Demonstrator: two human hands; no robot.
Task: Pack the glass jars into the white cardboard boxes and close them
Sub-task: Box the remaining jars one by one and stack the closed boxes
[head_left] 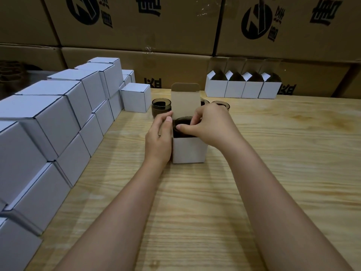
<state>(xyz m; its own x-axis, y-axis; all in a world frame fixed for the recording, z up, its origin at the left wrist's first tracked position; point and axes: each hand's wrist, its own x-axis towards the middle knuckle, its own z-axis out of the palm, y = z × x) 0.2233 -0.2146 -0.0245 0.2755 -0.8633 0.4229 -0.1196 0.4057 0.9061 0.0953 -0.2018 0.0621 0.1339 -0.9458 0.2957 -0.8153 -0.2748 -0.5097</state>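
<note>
White cardboard box (188, 150) sits upright mid-table on the pale wood table (273, 173), mouth up, lid flap (185, 100) standing straight up at the far side. Smoky glass jar (182, 124) is already down in it, rim showing just below the box mouth, opening up, long axis vertical and in line with the box.

My left hand (159, 141) is flat against the box's left wall, thumb at the top edge, bracing, not curled around anything. My right hand (209, 126) is over the mouth, thumb and forefinger pinched narrow at the jar rim or a side tuck flap; can't tell which, fingers cover it.

Step, my read: jar seated, closing about to start. Next move needs the side flaps folded in, then the tall lid flap brought toward me and its tab tucked down the front wall, left hand keeping the box from sliding.

Loose jars wait behind the box: one jar at the left (161, 108), another at the right (221, 105), a third mostly hidden by the flap. Four open boxes (242, 89) line up at the far right, dark inside, contents unclear. Closed white boxes (64, 106) are stacked along the left edge, so plenty looks done, several still to go. Brown shipping cartons (136, 26) wall off the back.
</note>
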